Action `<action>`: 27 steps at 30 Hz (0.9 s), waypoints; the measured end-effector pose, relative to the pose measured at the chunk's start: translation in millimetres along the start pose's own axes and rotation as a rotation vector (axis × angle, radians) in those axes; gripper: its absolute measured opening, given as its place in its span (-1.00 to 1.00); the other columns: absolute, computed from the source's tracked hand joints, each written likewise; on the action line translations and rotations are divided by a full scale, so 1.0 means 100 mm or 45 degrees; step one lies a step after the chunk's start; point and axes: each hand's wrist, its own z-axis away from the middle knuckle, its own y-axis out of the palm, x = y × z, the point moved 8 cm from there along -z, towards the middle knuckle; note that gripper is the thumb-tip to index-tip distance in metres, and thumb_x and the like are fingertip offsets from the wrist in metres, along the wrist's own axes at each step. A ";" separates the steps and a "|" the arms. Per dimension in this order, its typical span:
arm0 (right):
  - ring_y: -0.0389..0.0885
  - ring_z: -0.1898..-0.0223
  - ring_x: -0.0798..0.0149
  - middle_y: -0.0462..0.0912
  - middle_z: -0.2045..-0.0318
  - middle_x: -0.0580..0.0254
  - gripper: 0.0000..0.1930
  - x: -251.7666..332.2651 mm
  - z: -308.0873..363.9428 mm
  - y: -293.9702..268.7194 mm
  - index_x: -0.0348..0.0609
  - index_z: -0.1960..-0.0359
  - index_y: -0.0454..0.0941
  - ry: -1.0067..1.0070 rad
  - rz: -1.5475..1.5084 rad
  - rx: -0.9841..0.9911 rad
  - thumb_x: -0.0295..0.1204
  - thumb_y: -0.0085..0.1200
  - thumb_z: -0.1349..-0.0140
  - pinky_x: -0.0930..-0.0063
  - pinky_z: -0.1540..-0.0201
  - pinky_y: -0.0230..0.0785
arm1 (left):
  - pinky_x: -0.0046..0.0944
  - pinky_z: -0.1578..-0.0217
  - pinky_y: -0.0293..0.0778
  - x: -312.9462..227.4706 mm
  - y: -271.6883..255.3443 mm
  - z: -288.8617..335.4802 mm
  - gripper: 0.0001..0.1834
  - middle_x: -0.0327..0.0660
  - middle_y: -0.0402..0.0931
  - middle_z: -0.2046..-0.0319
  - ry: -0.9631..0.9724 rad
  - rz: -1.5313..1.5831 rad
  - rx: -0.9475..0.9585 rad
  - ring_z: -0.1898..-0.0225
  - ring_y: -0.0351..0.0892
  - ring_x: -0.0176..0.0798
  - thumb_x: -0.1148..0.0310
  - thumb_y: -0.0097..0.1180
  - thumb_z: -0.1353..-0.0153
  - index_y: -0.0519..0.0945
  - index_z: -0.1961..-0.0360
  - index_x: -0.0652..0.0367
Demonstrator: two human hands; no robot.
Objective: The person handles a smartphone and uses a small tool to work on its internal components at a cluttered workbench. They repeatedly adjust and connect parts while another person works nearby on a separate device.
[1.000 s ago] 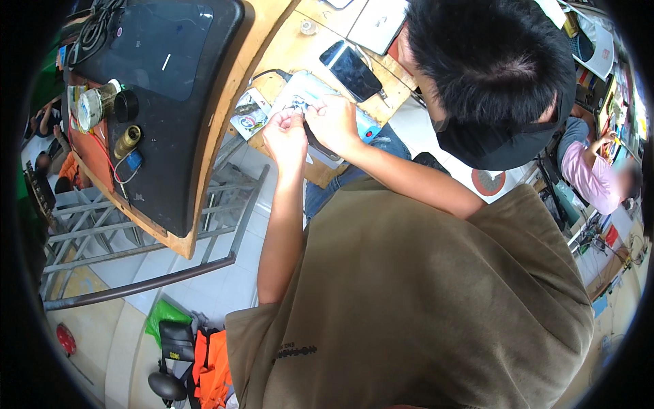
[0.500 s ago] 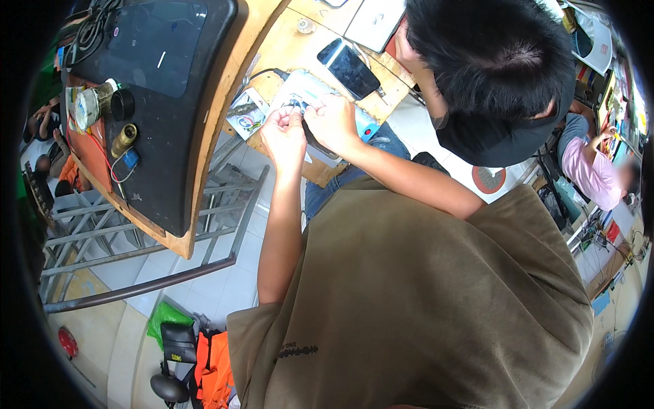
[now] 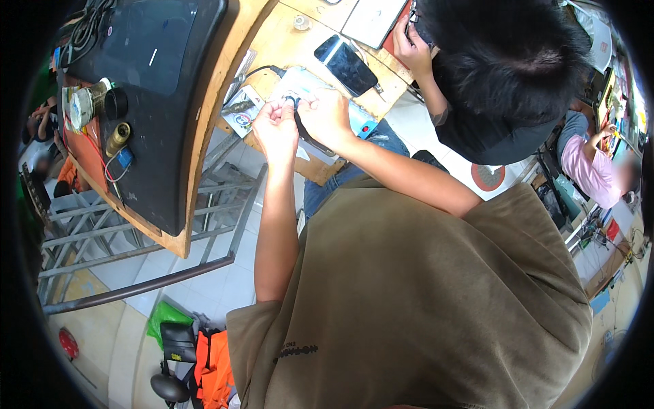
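Note:
Both my hands are close together over a light blue, box-like device [image 3: 355, 117] with a red button at its corner. My left hand [image 3: 276, 129] is closed, its thumb and fingertips pinched at a small dark piece [image 3: 293, 100], too small to name. My right hand [image 3: 325, 117] is closed beside it, fingers curled in toward the same spot. Below my right hand a dark, long, flat thing [image 3: 308, 136] shows between the hands. Whether the right hand grips it or only rests over it is hidden.
A dark-screened phone [image 3: 346, 65] lies beyond my hands. At right a co-worker leans in, one hand [image 3: 413, 54] raised. To the left, a black mat [image 3: 157, 129] on a wood-edged table bears a jar [image 3: 82, 109] and a brass cylinder [image 3: 118, 138]. Metal rails [image 3: 136, 286] stand below.
My left hand has shifted slightly left, and its fingertips are a little apart from the right ones. The co-worker's head has moved right, and their hand shows more fully.

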 end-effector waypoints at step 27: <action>0.70 0.55 0.11 0.69 0.58 -0.09 -0.87 -0.44 0.37 -0.20 -0.34 0.54 0.65 0.265 -0.136 0.009 -0.49 0.25 -0.05 0.26 0.37 0.55 | -0.40 0.32 0.51 -0.19 0.16 0.30 -0.85 -0.23 0.71 0.41 0.024 -0.396 0.292 0.41 0.59 -0.45 0.43 0.36 -0.27 0.73 0.24 0.32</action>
